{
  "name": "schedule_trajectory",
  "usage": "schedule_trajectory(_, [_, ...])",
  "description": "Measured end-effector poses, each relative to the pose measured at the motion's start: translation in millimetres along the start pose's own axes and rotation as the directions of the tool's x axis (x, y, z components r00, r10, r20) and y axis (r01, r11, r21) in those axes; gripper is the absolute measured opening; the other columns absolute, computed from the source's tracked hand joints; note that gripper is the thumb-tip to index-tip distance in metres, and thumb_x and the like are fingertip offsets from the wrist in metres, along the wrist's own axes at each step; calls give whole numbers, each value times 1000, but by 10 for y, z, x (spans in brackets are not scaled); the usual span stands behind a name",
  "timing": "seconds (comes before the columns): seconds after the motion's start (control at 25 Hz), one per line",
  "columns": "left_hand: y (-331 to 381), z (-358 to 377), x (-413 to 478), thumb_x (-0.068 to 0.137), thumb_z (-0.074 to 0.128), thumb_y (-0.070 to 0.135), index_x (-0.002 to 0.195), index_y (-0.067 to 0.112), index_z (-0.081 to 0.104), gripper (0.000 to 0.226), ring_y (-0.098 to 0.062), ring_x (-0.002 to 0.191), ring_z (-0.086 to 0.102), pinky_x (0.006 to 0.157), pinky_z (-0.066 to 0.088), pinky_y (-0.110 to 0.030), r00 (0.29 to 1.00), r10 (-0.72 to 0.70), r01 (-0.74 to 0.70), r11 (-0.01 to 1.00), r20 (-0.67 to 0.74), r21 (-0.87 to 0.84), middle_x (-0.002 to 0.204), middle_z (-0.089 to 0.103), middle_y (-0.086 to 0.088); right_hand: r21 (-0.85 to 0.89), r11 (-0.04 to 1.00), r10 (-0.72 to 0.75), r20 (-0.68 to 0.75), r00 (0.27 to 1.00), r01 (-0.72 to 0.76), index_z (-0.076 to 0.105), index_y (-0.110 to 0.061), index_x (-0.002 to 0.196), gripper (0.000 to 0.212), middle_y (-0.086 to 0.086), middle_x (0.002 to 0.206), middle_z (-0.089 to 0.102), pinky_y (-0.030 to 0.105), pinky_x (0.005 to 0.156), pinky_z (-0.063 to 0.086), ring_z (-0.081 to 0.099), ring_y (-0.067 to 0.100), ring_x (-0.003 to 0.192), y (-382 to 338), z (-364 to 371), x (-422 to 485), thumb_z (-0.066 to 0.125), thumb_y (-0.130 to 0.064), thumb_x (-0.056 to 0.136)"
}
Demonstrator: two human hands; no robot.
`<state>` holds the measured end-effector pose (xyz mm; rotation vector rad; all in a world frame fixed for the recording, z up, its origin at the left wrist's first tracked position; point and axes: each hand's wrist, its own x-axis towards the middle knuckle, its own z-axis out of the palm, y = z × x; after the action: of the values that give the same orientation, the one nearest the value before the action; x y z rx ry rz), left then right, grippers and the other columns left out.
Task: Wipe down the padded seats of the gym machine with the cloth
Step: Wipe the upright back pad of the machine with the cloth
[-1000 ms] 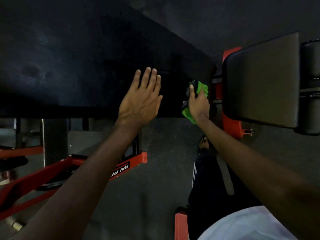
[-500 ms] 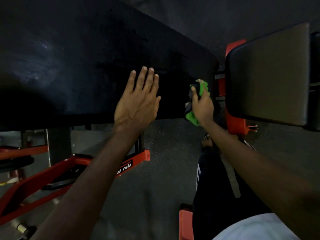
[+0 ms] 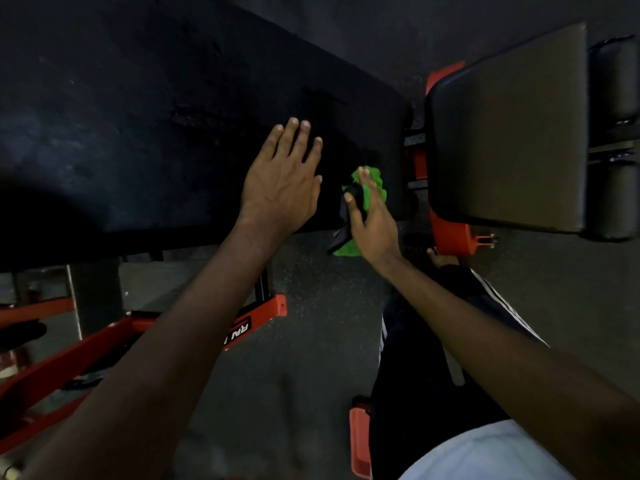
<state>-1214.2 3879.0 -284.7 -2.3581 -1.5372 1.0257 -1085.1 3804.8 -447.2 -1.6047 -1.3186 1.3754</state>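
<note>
Cloth in right hand overhangs edge of pad.

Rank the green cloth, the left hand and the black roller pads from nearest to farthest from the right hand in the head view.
1. Green cloth: held by the right hand, at the large pad's edge.
2. Left hand: just to its left, flat on that pad.
3. Roller pads: far right, beyond the smaller seat.

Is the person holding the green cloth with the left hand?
No, the right hand holds the green cloth, while the left hand lies flat on the large black pad.
</note>
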Motion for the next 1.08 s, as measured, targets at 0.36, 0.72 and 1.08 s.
schedule_trajectory(0.36, [136, 20, 33, 106, 26, 40, 160, 8, 19, 64, -32, 156, 8, 126, 4, -45, 1000, -10, 10, 1000, 4, -27, 168, 11, -19, 0, 965, 263, -16, 965, -263, 32, -28, 157, 61, 1, 155, 47, 35, 104, 43, 48, 25, 138, -11, -97, 173, 37, -58, 104])
schedule_trajectory(0.72, [336, 174, 67, 107, 21, 41, 160, 6, 18, 63, -35, 156, 9, 126, 6, -46, 999, 32, -32, 999, -5, 31, 167, 13, -22, -17, 947, 319, -72, 945, -321, 38, -24, 154, 58, 4, 153, 49, 36, 102, 43, 49, 26, 137, 368, -83, 500, 39, -54, 104])
schedule_trajectory(1.08, [367, 192, 77, 107, 22, 45, 160, 5, 16, 67, -36, 156, 8, 126, 6, -47, 999, 33, -32, 998, -14, 54, 167, 12, -23, 35, 989, 148, -56, 987, -146, 35, -23, 157, 58, -4, 160, 38, 24, 114, 34, 34, 11, 148, 234, -18, -91, 44, -48, 105])
